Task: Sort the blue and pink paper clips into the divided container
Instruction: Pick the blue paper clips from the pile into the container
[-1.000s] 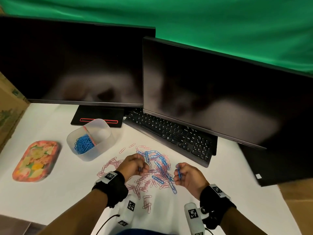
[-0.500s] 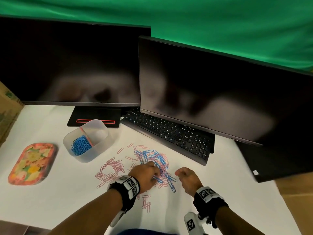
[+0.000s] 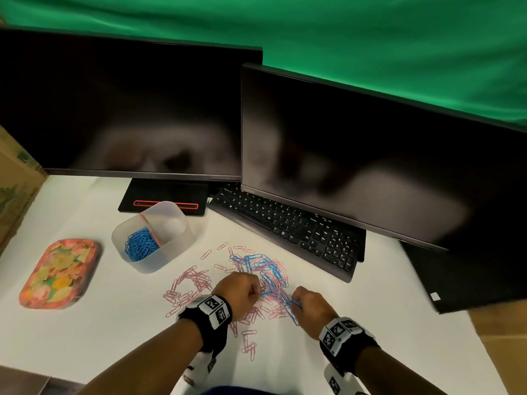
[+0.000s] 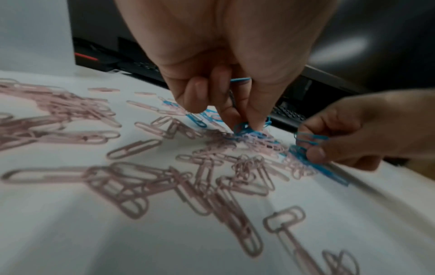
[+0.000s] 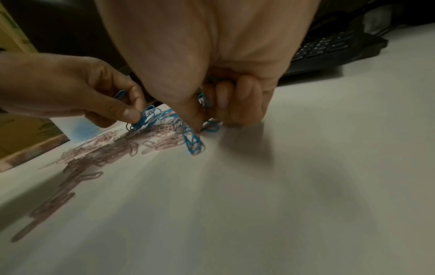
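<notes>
A mixed heap of blue paper clips (image 3: 265, 269) and pink paper clips (image 3: 191, 283) lies on the white table. My left hand (image 3: 242, 292) is down on the heap, its fingertips (image 4: 244, 119) pinching blue clips (image 4: 247, 129), with another blue clip held in the palm. My right hand (image 3: 310, 306) pinches blue clips (image 5: 193, 141) at the heap's right edge and holds more in its curled fingers (image 5: 235, 104). The translucent divided container (image 3: 174, 220) stands to the back left, with blue clips (image 3: 139, 246) in its left compartment.
A black keyboard (image 3: 288, 229) lies just behind the heap under two dark monitors (image 3: 356, 155). A floral tray (image 3: 60, 273) sits at the left. A cardboard box (image 3: 14, 183) stands at the far left edge.
Both hands have dropped from above the heap onto it. The left moved right onto the blue clips; the right, which held one blue clip up, now pinches clips on the table.
</notes>
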`<state>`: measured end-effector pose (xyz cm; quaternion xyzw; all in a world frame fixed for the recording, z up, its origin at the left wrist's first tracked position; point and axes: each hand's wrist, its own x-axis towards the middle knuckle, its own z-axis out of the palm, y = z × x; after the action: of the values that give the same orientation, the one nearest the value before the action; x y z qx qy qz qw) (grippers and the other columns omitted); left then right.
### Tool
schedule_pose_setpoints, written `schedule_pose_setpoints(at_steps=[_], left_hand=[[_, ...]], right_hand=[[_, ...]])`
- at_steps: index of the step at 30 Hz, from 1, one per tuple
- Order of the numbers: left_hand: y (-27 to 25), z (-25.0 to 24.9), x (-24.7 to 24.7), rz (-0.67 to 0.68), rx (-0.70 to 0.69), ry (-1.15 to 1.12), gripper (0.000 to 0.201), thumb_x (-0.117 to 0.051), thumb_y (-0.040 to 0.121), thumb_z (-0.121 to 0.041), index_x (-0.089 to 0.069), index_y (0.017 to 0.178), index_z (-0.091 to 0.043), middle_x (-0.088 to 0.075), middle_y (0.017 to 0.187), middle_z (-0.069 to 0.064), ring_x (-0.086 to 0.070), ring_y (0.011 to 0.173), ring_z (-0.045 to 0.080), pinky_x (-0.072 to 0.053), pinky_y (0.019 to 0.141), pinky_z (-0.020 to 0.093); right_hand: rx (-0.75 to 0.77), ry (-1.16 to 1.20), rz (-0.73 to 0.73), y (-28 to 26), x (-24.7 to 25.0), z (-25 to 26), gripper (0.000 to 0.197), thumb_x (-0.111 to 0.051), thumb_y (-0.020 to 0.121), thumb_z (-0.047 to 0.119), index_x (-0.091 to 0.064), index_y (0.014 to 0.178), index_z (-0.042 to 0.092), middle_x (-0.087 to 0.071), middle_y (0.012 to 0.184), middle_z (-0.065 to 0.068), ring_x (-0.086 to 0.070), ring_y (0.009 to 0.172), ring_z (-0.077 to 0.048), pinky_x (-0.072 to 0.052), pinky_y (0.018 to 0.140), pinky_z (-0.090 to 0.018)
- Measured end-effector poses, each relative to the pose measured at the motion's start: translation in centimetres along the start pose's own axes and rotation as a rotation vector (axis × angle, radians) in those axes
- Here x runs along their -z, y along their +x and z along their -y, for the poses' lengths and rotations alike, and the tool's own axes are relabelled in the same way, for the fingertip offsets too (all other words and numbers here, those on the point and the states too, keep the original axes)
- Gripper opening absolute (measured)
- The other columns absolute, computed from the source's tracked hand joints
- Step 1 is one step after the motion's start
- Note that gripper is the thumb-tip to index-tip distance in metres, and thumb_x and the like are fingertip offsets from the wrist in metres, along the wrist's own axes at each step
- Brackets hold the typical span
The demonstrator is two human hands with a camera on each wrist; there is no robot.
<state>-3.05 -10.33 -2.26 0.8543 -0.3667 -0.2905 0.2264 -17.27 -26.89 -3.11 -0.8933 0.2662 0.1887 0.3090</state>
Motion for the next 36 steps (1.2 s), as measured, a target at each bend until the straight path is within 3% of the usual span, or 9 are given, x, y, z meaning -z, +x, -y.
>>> schedule_pose_setpoints(at_steps=[4, 9, 12, 14, 18, 21, 25, 31, 36], left_hand=[[-0.3, 0.3, 0.7, -0.059, 0.074, -0.259, 0.011, -0.065, 0.084, -0.017, -0.064, 0.076, -0.023, -0.061, 0.069, -0.014, -0.055, 0.062, -0.001, -0.046, 0.063, 0.011], [-0.5, 1.3, 1.5, -0.039, 0.143, -0.481, 0.016, -0.062, 0.087, -0.01, -0.068, 0.098, -0.019, -0.061, 0.075, -0.009, -0.057, 0.069, 0.003, -0.048, 0.072, 0.011], [-0.7, 1.7, 2.0, 0.008, 0.166, -0.51, 0.021, -0.059, 0.091, -0.011, -0.068, 0.109, -0.016, -0.064, 0.095, -0.007, -0.06, 0.089, 0.007, -0.043, 0.083, 0.012], [-0.6, 2.0, 2.3, 0.021, 0.187, -0.548, 0.016, -0.058, 0.093, -0.013, -0.068, 0.103, -0.017, -0.065, 0.102, -0.006, -0.06, 0.096, 0.009, -0.041, 0.082, 0.014], [-1.0, 2.2, 3.0, 0.046, 0.273, -0.739, 0.014, -0.055, 0.094, -0.016, -0.064, 0.084, -0.018, -0.05, 0.066, -0.004, -0.04, 0.053, 0.011, -0.035, 0.053, 0.02], [-1.4, 2.5, 3.7, 0.056, 0.263, -0.8, 0.011, -0.053, 0.095, -0.015, -0.061, 0.088, -0.015, -0.063, 0.065, -0.006, -0.035, 0.051, 0.014, -0.035, 0.05, 0.023], [-1.8, 2.9, 4.3, 0.071, 0.248, -0.901, 0.005, -0.054, 0.093, -0.009, -0.057, 0.096, -0.012, -0.075, 0.087, 0.009, -0.031, 0.047, 0.015, -0.034, 0.049, 0.022], [-2.2, 3.4, 4.7, 0.133, 0.236, -0.974, 0.035, -0.054, 0.088, 0.005, -0.058, 0.116, -0.015, -0.072, 0.081, 0.008, -0.033, 0.051, 0.014, -0.031, 0.047, 0.021], [-2.5, 3.9, 4.9, 0.107, 0.271, -0.892, 0.022, -0.068, 0.082, -0.009, -0.066, 0.104, -0.013, -0.069, 0.071, 0.002, -0.042, 0.054, 0.012, -0.034, 0.05, 0.021]], right_hand=[[0.054, 0.115, 0.047, -0.2, 0.4, -0.8, 0.019, -0.048, 0.095, 0.025, -0.045, 0.077, 0.029, -0.058, 0.079, 0.006, -0.051, 0.069, -0.008, -0.039, 0.059, -0.015], [0.067, 0.187, 0.13, -0.5, 1.7, -0.6, 0.023, -0.047, 0.099, 0.026, -0.046, 0.075, 0.023, -0.048, 0.068, 0.01, -0.042, 0.06, 0.0, -0.033, 0.056, -0.013], [-0.012, 0.362, 0.221, -0.4, 1.9, 0.2, 0.02, -0.044, 0.1, 0.026, -0.044, 0.083, 0.015, -0.039, 0.065, 0.006, -0.033, 0.047, -0.003, -0.029, 0.046, -0.016], [-0.072, 0.54, 0.26, -0.4, 2.0, 1.4, 0.017, -0.041, 0.1, 0.024, -0.042, 0.088, 0.013, -0.035, 0.066, 0.001, -0.028, 0.045, -0.007, -0.025, 0.041, -0.019], [-0.101, 0.823, 0.272, -0.4, 2.3, 4.5, 0.024, -0.036, 0.103, 0.02, -0.039, 0.08, 0.016, -0.032, 0.062, 0.003, -0.022, 0.044, -0.009, -0.018, 0.043, -0.016], [-0.115, 0.913, 0.253, -0.1, 2.4, 6.3, 0.024, -0.037, 0.103, 0.018, -0.04, 0.079, 0.015, -0.04, 0.064, -0.001, -0.023, 0.044, -0.009, -0.017, 0.043, -0.015], [-0.117, 0.999, 0.25, 0.2, 2.2, 7.8, 0.022, -0.037, 0.103, 0.015, -0.041, 0.081, 0.013, -0.047, 0.068, -0.006, -0.023, 0.045, -0.01, -0.019, 0.043, -0.014], [-0.146, 1.159, 0.218, 0.2, 1.9, 9.0, 0.017, -0.041, 0.101, 0.012, -0.045, 0.085, 0.013, -0.053, 0.067, -0.009, -0.027, 0.044, -0.01, -0.021, 0.041, -0.016], [-0.126, 1.227, 0.205, 0.6, 1.5, 9.2, 0.016, -0.037, 0.1, 0.003, -0.051, 0.107, 0.007, -0.052, 0.068, -0.009, -0.028, 0.046, -0.011, -0.022, 0.042, -0.019]])
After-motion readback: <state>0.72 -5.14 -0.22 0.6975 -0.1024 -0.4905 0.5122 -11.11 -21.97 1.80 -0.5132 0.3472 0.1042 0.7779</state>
